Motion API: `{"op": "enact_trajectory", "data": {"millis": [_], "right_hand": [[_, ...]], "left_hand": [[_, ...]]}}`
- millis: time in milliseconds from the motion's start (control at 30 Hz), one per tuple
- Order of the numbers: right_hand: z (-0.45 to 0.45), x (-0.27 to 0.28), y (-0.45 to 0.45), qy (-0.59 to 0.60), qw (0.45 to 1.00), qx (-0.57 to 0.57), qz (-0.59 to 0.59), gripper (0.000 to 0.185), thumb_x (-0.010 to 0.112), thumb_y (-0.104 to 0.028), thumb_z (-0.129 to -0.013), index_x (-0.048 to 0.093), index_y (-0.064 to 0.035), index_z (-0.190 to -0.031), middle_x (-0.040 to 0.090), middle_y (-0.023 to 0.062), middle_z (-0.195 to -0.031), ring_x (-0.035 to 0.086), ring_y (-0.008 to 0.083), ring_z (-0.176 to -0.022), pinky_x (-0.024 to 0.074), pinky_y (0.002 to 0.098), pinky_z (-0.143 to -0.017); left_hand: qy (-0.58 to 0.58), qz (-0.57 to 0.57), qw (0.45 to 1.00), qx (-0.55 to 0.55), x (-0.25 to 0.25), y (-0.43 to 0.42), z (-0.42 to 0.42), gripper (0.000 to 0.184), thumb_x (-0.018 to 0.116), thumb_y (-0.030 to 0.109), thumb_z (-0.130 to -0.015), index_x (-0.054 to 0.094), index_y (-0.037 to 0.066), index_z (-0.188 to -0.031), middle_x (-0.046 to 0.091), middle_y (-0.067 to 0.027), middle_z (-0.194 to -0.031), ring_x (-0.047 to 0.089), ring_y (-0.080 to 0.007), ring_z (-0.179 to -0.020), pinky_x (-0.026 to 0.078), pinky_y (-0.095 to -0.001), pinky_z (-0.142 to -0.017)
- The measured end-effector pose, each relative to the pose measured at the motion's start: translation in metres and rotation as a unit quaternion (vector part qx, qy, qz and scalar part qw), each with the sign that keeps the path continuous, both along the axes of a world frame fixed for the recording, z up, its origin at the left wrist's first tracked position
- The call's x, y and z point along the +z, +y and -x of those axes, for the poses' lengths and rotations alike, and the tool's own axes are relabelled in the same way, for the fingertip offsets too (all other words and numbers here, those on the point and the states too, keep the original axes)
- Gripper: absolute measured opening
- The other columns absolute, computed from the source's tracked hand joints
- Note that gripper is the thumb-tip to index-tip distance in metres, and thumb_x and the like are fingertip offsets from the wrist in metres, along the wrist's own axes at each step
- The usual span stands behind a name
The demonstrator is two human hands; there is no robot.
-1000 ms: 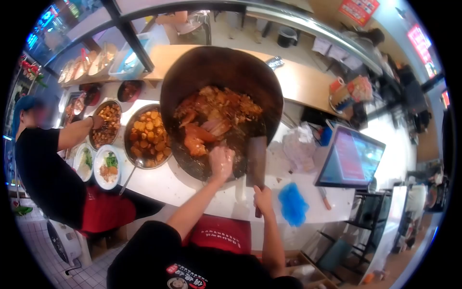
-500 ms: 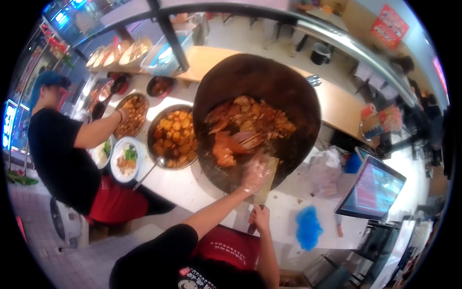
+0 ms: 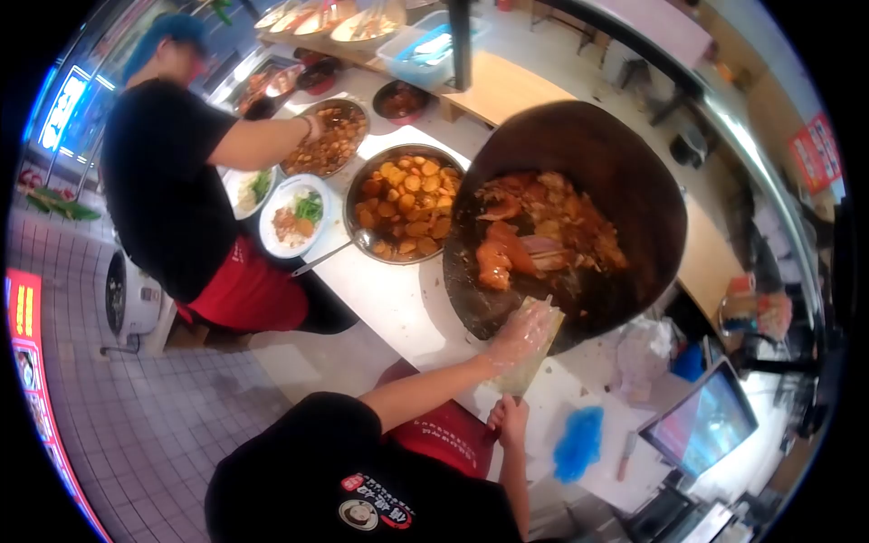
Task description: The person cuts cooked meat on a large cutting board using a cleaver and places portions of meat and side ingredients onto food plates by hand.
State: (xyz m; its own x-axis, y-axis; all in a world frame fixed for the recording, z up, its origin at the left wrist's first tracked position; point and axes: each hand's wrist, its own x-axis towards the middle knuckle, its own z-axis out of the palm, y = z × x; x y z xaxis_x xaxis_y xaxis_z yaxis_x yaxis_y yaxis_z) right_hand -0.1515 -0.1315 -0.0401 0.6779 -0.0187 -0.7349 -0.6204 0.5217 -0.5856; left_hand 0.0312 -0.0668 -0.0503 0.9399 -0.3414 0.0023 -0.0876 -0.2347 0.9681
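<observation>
Right hand (image 3: 510, 416) grips the cleaver (image 3: 520, 375); gloved left hand (image 3: 527, 333) covers its blade (can't tell if it's pinching), nearer the meat (image 3: 496, 257) beyond.

Cleaver (image 3: 522, 369): metal blade, flat, smooth, dull sheen. Left hand (image 3: 525, 337): clear thin plastic film over skin, wrinkled, glossy. Large round vessel (image 3: 625, 172): dark brown, matt wall; wood or metal, cannot tell. Meat chunk (image 3: 495, 258): wet, glossy surface. Potato pan (image 3: 352, 228): metal rim, shiny. Ladle (image 3: 323, 259): metal, reflective. Counter (image 3: 362, 297): white, smooth, glossy. Shelf (image 3: 514, 86): pale, wood-look, smooth. Blue bag (image 3: 577, 443): thin plastic, crumpled. Apron (image 3: 444, 436): red cloth, matt. Monitor (image 3: 701, 418): glossy screen.
</observation>
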Motion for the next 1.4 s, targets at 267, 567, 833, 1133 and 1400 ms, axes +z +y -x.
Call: {"op": "enact_trajectory", "data": {"millis": [267,567,833,1133,1400], "right_hand": [[-0.076,0.045,0.063,0.03,0.954,0.287,-0.077,0.032,0.053,-0.02,-0.1,0.041,-0.0071,-0.073,0.033,-0.001,-0.055,0.033,0.0104,-0.041,0.0332,0.0285,-0.039],[-0.257,0.009,0.323,-0.023,0.876,0.473,-0.089,0.034,0.056,-0.021,-0.099,0.045,-0.0054,-0.071,0.04,0.0016,-0.054,0.039,0.0127,-0.041,0.0345,0.0287,-0.038],[-0.323,0.026,0.392,-0.031,0.849,0.526,0.025,0.028,0.058,-0.021,-0.097,0.057,0.007,-0.096,0.051,0.0043,-0.058,0.046,0.0134,-0.042,0.0378,0.0302,-0.04],[-0.276,0.048,0.291,0.02,0.865,0.491,0.104,0.027,0.057,-0.017,-0.097,0.055,0.0021,-0.078,0.049,0.0029,-0.054,0.047,0.0125,-0.041,0.0372,0.0305,-0.04],[-0.235,0.064,0.252,0.034,0.903,0.417,0.102,0.027,0.057,-0.015,-0.098,0.046,-0.0031,-0.076,0.042,-0.0002,-0.055,0.042,0.0105,-0.043,0.0352,0.0292,-0.04]], "left_hand": [[-0.077,0.016,0.98,0.183,-0.008,0.168,-0.004,0.037,0.053,0.006,-0.096,0.054,0.001,-0.132,0.049,-0.0134,-0.142,0.042,-0.0285,-0.136,0.033,-0.0385,-0.115],[-0.157,-0.473,0.823,0.273,0.013,0.471,-0.113,0.033,0.053,0.01,-0.096,0.057,0.001,-0.128,0.052,-0.0189,-0.136,0.046,-0.034,-0.131,0.038,-0.0403,-0.111],[-0.191,-0.391,0.829,0.352,-0.035,0.597,-0.173,0.033,0.053,0.019,-0.096,0.063,0.0,-0.12,0.062,-0.0223,-0.122,0.054,-0.0369,-0.123,0.041,-0.0451,-0.105],[-0.051,-0.238,0.918,0.313,0.023,0.615,-0.193,0.022,0.062,0.012,-0.088,0.069,0.007,-0.109,0.069,-0.0197,-0.094,0.066,-0.0373,-0.086,0.054,-0.0442,-0.079],[0.009,-0.378,0.905,0.195,0.028,0.603,-0.179,0.035,0.076,0.015,-0.074,0.071,0.014,-0.108,0.069,-0.0141,-0.108,0.066,-0.0333,-0.097,0.053,-0.0405,-0.086]]}}
